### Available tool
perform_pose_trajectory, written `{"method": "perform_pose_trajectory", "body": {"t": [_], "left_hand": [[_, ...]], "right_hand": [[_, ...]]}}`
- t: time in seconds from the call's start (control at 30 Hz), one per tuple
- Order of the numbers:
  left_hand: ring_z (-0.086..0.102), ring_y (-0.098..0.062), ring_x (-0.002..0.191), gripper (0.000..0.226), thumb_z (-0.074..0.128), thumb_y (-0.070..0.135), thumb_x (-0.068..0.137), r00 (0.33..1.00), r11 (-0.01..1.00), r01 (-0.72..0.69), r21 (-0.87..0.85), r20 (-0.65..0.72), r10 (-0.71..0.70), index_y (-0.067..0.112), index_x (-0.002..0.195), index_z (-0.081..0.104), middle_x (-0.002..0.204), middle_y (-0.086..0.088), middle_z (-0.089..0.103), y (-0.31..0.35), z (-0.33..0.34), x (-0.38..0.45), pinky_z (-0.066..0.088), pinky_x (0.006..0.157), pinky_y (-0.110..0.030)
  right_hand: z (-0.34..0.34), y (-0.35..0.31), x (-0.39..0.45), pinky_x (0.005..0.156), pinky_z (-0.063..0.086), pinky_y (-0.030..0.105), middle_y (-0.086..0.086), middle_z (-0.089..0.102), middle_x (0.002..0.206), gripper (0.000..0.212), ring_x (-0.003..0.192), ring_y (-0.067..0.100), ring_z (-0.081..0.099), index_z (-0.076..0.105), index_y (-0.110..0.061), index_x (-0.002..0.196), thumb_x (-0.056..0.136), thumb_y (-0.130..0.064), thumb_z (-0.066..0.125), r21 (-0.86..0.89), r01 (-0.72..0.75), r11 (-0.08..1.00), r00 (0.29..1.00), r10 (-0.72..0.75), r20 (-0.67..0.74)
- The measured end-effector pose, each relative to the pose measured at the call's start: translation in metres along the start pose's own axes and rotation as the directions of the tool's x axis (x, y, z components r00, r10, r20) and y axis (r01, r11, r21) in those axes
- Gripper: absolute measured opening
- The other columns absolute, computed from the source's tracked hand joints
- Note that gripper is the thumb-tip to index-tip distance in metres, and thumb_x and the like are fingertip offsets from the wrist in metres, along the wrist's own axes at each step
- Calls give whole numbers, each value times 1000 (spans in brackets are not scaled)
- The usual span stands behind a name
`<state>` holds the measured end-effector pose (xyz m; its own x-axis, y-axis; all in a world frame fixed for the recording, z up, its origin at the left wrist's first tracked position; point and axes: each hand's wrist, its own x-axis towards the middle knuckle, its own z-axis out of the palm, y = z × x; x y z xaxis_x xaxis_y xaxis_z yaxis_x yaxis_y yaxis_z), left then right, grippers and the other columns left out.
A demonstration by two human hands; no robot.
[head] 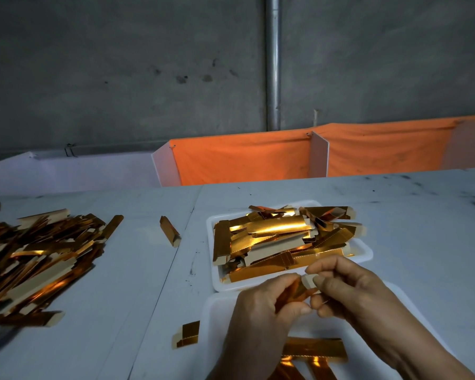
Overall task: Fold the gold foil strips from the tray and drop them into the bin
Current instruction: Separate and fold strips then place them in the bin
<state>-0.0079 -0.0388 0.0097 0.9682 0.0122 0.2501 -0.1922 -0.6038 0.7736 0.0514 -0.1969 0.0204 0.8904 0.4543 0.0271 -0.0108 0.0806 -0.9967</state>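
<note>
A white tray [213,272] in the middle of the table is heaped with gold foil strips [280,237]. Just in front of it, my left hand [261,305] and my right hand [348,289] meet and together pinch one gold foil strip [299,290], which is bent between the fingers. A second white tray [214,325] lies under my hands and holds a few flat gold strips [313,349]. No bin can be told apart in view.
A large pile of gold strips [36,256] covers the table's left side. Single strips lie loose on the table [169,235] and near the front tray [187,334]. Orange cloth dividers [242,160] and white panels stand behind the table, before a grey wall.
</note>
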Motion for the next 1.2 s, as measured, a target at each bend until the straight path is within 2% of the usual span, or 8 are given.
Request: {"method": "perform_pose_trajectory", "body": {"t": [0.23,0.33,0.47,0.7,0.83,0.93,1.03,1.2], "left_hand": [[38,8,116,48,53,41,92,998,997,-63,33,-22,64,41,139,40,127,27,46,-7,0,2,35,95,-11],[31,7,115,51,39,42,98,996,990,-94,107,14,93,39,146,22,127,24,34,-5,2,3,27,91,-3],[27,0,121,58,35,42,99,993,980,-111,166,50,105,33,150,8,128,15,27,-2,7,5,31,102,-16],[27,4,118,65,23,53,91,990,987,-79,138,127,62,32,150,6,125,16,23,1,9,5,26,94,-6],[28,14,110,50,35,36,101,997,996,-50,74,58,46,34,148,18,117,21,29,-4,3,4,23,82,6],[30,17,111,50,43,38,98,999,1000,-20,11,35,20,44,144,24,114,33,32,-5,-2,2,30,82,1],[39,20,104,47,58,37,90,999,996,44,-71,-5,-44,64,118,31,108,39,43,-2,-2,1,34,75,-2],[41,23,99,37,67,36,82,998,993,53,-101,-22,-56,57,97,41,96,39,50,-2,-3,1,37,70,-2]], "right_hand": [[-2,0,1,59,52,23,4,64,73,16,68,19,67,71,-19,83,87,-8,60,-26,-9,1000,1000,9,0],[-3,1,1,58,52,24,8,64,76,13,68,20,66,71,-18,81,85,-9,62,-24,-8,1000,1000,7,-17],[-4,0,0,53,52,23,10,62,73,8,64,19,65,71,-15,77,71,-16,65,96,-67,993,998,66,19],[-6,-5,-1,50,51,23,12,59,72,10,60,19,61,68,-10,79,70,-14,66,155,-101,983,994,92,66],[-12,-7,-3,56,51,26,17,62,78,19,67,22,63,67,-9,93,76,-12,74,98,-104,990,982,87,166],[-13,-7,-3,62,52,26,13,66,87,29,77,25,67,63,-11,103,76,-15,72,-5,-84,996,974,83,210],[-11,-5,-2,64,52,25,14,67,81,28,75,23,67,61,-10,101,76,-18,72,-47,-55,997,982,63,177],[-8,-4,-2,64,51,24,15,67,78,12,73,22,64,65,-20,90,79,-19,62,-50,-29,998,983,37,182]]}}
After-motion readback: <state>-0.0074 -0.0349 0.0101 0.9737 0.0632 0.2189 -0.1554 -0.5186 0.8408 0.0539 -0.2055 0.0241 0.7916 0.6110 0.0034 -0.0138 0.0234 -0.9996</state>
